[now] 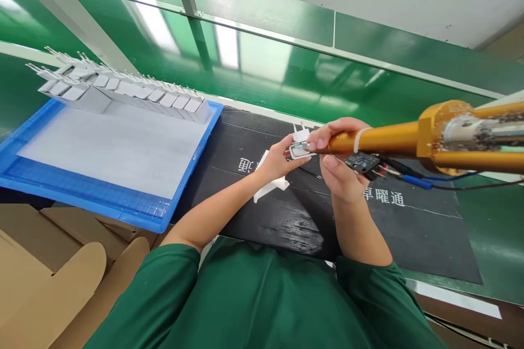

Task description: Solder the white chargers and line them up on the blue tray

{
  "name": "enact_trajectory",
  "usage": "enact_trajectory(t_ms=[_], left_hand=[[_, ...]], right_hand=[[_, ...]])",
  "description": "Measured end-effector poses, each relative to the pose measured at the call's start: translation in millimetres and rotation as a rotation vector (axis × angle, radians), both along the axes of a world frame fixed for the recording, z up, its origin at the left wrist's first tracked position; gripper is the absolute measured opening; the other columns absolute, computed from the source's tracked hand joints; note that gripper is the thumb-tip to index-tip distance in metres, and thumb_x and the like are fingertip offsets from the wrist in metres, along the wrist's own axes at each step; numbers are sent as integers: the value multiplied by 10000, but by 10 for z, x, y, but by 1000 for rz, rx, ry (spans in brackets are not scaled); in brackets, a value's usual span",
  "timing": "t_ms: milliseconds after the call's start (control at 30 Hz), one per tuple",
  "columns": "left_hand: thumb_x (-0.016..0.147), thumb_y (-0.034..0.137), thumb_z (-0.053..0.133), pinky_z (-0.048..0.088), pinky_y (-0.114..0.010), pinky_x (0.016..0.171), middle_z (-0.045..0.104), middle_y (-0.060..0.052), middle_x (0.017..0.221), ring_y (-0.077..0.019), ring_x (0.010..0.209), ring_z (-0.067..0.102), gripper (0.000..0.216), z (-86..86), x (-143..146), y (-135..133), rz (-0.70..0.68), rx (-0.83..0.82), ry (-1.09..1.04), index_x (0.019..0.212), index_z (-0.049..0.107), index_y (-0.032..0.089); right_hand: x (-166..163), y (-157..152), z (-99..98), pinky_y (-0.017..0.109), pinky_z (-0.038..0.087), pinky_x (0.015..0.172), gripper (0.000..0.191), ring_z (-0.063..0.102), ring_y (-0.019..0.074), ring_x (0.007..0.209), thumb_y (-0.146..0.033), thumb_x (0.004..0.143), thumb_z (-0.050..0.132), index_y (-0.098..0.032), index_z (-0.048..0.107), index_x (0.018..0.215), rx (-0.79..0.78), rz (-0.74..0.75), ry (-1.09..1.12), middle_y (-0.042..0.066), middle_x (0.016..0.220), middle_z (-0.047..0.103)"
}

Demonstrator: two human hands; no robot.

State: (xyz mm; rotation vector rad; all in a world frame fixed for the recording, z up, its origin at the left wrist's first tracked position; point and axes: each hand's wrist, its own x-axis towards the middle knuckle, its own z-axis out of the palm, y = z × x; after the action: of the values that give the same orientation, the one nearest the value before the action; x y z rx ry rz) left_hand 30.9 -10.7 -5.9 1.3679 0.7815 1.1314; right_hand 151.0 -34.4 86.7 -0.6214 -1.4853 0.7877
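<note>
One charger (294, 151) pinched in my left hand (281, 158), orange tool (382, 142) in my right hand (343, 166), I'm seemingly aligning them, needing steadiness.

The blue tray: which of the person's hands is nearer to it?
Left. The left hand holds a white plug part to the right of the blue tray; the right hand is farther right, around the gold-coloured tool.

Bright white light bounces in glaring bars off the glossy green surface (192, 57) and streaks the black mat (426, 240), where a dark shadow falls beside the right forearm (356, 229). The left hand (275, 163) and right hand (343, 182) appear sharp; wide-angle stretch slants the pale post (77, 19) at upper left.
</note>
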Motion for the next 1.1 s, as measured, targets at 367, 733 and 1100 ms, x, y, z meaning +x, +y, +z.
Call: enact_trajectory(t_ms=[367,733,1100], left_hand=[[725,385,757,498,-261,719,707,-22,881,-166,804,636,392,83,-145,93,175,-43,332,1047,668,179],[739,516,728,459,-252,622,652,0,727,-160,694,611,362,273,-294,102,118,-39,321,870,681,183],[686,347,770,521,-283,818,729,-47,975,-188,903,672,404,99,-422,304,47,-74,384,1049,686,193]], right_hand=[[75,52,24,472,561,720,440,552,221,710,-556,710,706,-387,612,1105,-17,-5,20,1,767,478],[591,323,-47,380,572,773,461,584,170,772,-598,706,736,-381,607,1092,-75,-125,-62,-22,818,573],[792,410,-129,400,555,791,442,568,184,818,-570,695,745,-351,589,1045,-98,-177,-54,-10,844,540]])
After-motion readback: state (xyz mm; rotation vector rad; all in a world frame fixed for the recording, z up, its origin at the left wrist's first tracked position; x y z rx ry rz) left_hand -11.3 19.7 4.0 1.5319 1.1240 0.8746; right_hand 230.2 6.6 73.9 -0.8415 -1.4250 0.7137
